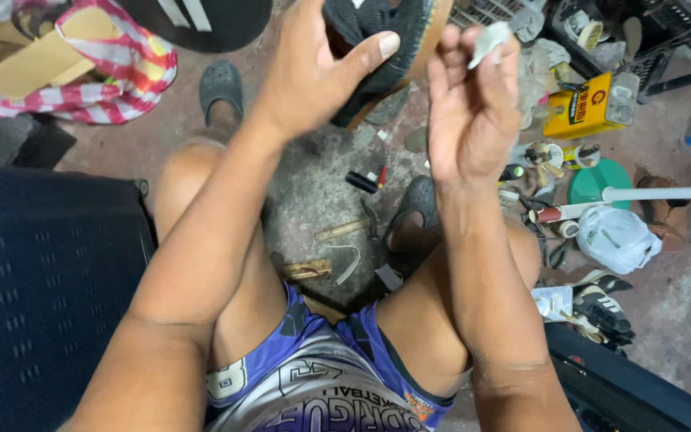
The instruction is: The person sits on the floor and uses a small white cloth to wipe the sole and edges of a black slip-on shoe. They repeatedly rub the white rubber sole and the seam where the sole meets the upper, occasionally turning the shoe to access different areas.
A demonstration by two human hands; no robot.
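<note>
Dark shoe point(385, 40) gripped by left hand point(313, 76); right hand point(469, 112) fingers point(505, 60) pinch a white scrap point(489, 40)

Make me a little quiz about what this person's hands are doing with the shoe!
1. True or false: the left hand grips the dark shoe.
2. What do the right hand fingers pinch? A) yellow can B) small pale scrap C) hammer
3. What colour is the can on the floor?

Key: 1 true; 2 B; 3 yellow.
</note>
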